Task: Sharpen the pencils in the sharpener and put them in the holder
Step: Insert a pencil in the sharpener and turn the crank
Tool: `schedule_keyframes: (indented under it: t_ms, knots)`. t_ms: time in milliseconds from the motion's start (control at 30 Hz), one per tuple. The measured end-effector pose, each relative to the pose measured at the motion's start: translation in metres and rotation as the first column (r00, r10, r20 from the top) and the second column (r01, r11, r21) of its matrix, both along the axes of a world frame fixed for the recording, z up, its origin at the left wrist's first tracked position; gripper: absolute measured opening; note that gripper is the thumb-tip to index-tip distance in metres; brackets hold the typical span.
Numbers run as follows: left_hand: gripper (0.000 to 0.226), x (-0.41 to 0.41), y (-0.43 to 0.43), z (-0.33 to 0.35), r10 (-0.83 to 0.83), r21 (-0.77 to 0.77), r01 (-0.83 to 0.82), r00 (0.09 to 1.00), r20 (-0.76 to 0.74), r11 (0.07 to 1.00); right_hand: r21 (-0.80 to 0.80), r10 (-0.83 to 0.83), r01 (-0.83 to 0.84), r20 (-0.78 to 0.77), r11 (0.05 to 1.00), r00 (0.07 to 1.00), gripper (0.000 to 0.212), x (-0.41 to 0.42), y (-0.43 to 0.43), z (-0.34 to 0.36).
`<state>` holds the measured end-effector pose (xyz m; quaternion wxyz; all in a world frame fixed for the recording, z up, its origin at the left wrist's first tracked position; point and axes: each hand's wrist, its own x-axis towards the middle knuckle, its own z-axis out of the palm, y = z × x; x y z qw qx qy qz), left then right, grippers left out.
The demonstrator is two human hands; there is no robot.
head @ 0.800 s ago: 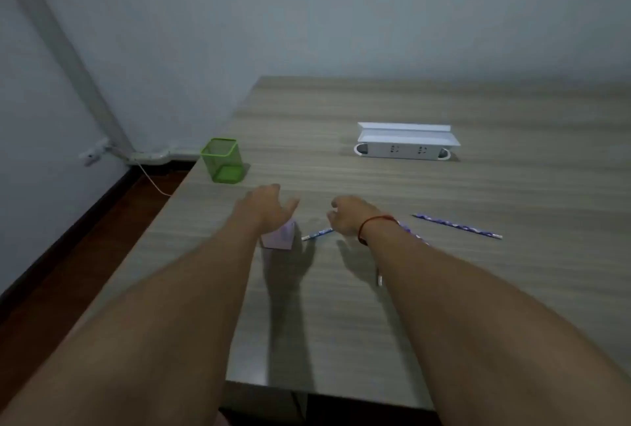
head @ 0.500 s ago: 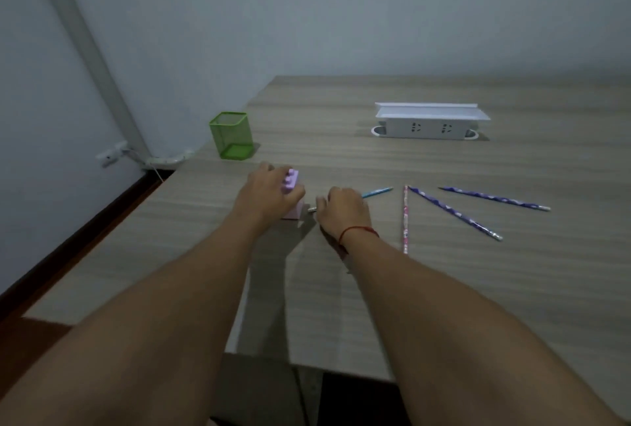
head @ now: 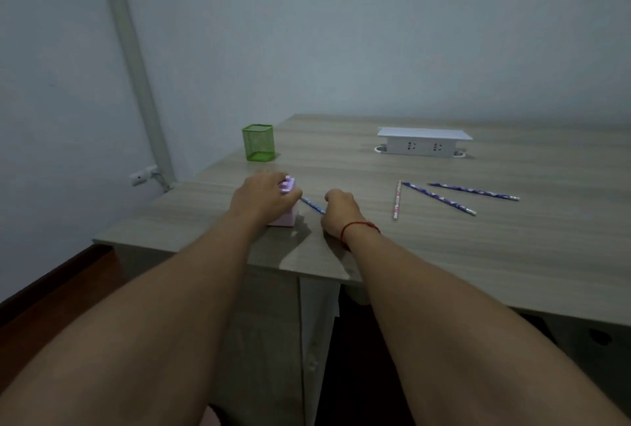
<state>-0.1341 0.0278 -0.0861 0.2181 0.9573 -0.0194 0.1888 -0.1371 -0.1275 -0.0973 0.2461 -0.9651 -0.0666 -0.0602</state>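
At the far left of my wood-grain table (head: 512, 255) stands the square green mesh holder (head: 258, 143). My left hand (head: 263, 197) curls over the boxy pale pink plastic sharpener (head: 285, 215) near the front edge. A slim blue patterned pencil (head: 312, 205) runs from its side into my right hand (head: 338, 210), whose fingers are closed round it. Further right three thin spare pencils (head: 438, 198) lie fanned apart

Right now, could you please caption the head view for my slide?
Left hand grips a pink sharpener, right hand holds a blue pencil to it, green holder beyond.
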Motion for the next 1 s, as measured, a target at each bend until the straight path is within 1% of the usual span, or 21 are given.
schedule_keyframes:
  t_ms: [100, 167, 233, 300, 400, 533, 767, 1000]
  knots:
    - [0.04, -0.011, -0.003, -0.006, 0.036, 0.012, -0.037, 0.998, 0.058, 0.999, -0.213, 0.034, -0.017, 0.078, 0.977, 0.996, 0.029, -0.013, -0.001, 0.005]
    - [0.039, -0.016, -0.005, -0.006, 0.064, 0.012, -0.065, 0.996, 0.056, 0.998, -0.316, 0.055, -0.013, 0.124, 0.949, 0.991, 0.031, -0.017, 0.0, 0.004]
    - [0.036, -0.02, -0.005, -0.006, 0.074, 0.019, -0.076, 0.995, 0.064, 0.997, -0.397, 0.067, -0.012, 0.124, 0.918, 0.99, 0.032, -0.019, 0.003, 0.0]
    - [0.039, -0.022, -0.004, -0.005, 0.08, 0.0, -0.08, 0.996, 0.05, 0.997, -0.441, 0.069, -0.022, 0.091, 0.897, 0.993, 0.034, -0.02, 0.003, 0.001]
    - [0.047, -0.021, -0.003, -0.003, 0.098, -0.081, -0.096, 0.995, 0.02, 0.992, -0.447, 0.057, -0.013, 0.086, 0.894, 0.995, 0.035, -0.017, -0.004, 0.015]
    - [0.05, -0.018, -0.007, -0.003, 0.093, -0.165, -0.092, 0.996, -0.005, 0.982, -0.479, 0.057, -0.008, 0.089, 0.878, 0.994, 0.032, -0.014, -0.018, 0.029]
    - [0.05, -0.009, -0.004, -0.009, 0.106, -0.214, -0.106, 0.994, -0.011, 0.971, -0.465, 0.045, -0.016, 0.052, 0.885, 0.998, 0.026, -0.002, -0.034, 0.027]
    - [0.05, -0.004, -0.005, -0.009, 0.124, -0.242, -0.118, 0.992, 0.01, 0.963, -0.42, 0.039, -0.028, 0.018, 0.907, 0.999, 0.027, 0.008, -0.043, 0.019]
